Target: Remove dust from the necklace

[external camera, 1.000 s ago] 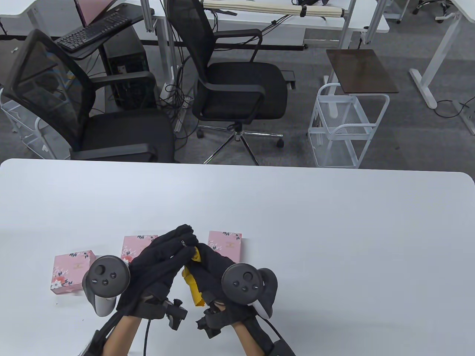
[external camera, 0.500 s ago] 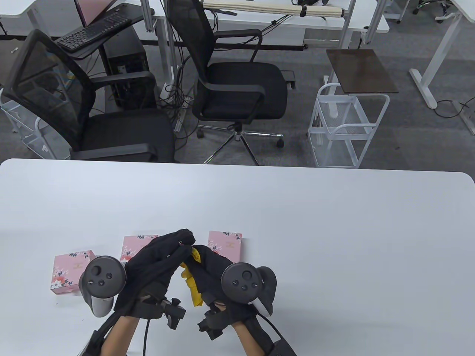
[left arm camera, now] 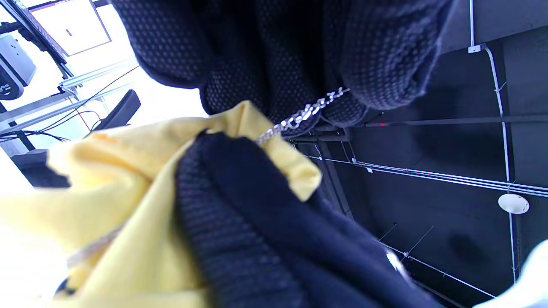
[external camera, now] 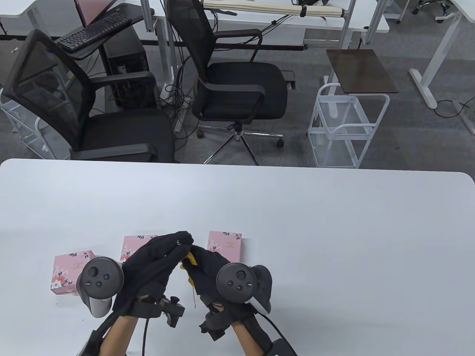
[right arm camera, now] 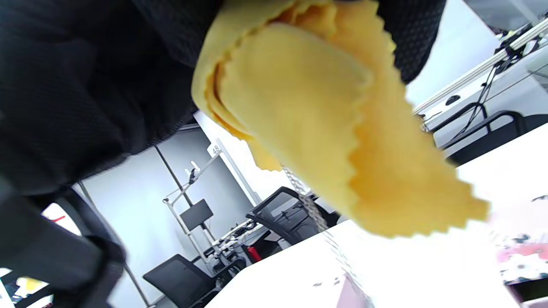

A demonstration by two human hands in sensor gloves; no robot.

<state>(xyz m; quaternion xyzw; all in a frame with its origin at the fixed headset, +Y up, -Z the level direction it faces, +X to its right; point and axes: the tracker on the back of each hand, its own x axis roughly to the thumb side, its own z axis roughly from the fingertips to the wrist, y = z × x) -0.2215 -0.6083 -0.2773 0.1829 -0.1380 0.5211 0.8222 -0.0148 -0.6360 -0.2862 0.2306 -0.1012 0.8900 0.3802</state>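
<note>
Your left hand (external camera: pixel 156 265) and right hand (external camera: pixel 207 272) meet fingertip to fingertip above the white table (external camera: pixel 334 241), just in front of the middle pink box (external camera: pixel 130 249). Your left fingers pinch the silver necklace (left arm camera: pixel 299 115), whose chain runs straight into the yellow cloth (left arm camera: pixel 128 205). Your right hand is curled tight around that cloth, and a length of chain hangs below it toward the table. Two more pink boxes (external camera: pixel 66 272) (external camera: pixel 226 243) lie either side of the middle one.

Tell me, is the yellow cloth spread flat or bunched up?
Bunched up: the yellow cloth lies folded in layers in the right hand, wrapped round the necklace chain.
</note>
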